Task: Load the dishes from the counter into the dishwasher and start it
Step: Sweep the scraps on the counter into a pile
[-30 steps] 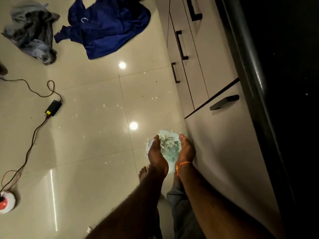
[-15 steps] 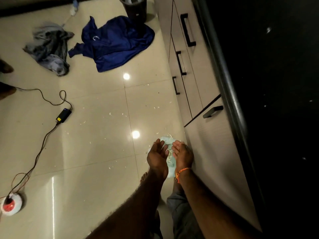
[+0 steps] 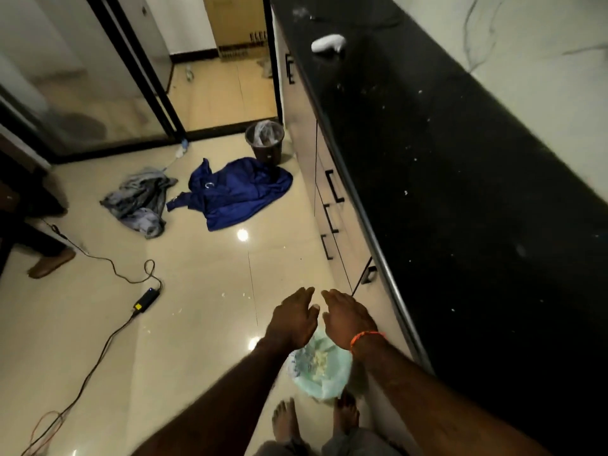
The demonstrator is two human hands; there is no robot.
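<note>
Nearest, a pale green plate (image 3: 324, 366) w/ food scraps lies on the floor (image 3: 197, 324) at the person's feet, just beside the cabinet fronts below the bench (image 3: 460, 192). Above the plate, left hand (image 3: 291, 319) & right hand (image 3: 348, 319) are held palm-down, fingers extended & loosely spread, nothing gripped. No dishwasher is seen. Judged best: scraps are tipped into the bin (image 3: 265, 141), far past the plate against the cabinets, before loading; plate kept level, gripped at the rim. A white item (image 3: 328, 43) lies on the bench far end.
</note>
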